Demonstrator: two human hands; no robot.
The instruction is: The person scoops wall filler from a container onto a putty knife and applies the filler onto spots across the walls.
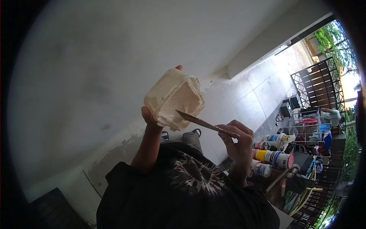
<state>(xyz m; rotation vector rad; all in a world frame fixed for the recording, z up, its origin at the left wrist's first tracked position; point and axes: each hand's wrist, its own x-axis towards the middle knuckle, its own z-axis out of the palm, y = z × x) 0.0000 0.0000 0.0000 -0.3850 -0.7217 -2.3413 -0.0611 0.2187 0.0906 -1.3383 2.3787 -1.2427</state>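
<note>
My left hand [148,116] grips a squarish off-white plastic tub [163,86] from beneath and behind, most of its fingers hidden by the tub. The tub is tilted, its mouth toward my right. Pale, creamy putty [190,98] coats its inside, with ragged dried lumps along the rim. My right hand [239,142] pinches a putty knife [204,123], seen nearly edge-on. Its tip reaches into the tub's mouth, by the putty; whether it touches cannot be made out.
A pale smudged wall [87,61] fills the left. Light floor tiles [253,101] run to the right. Several paint buckets [268,156] stand at my right, near a drying rack [305,128] with clothes. Beyond are a dark slatted gate [322,86] and another person [334,117].
</note>
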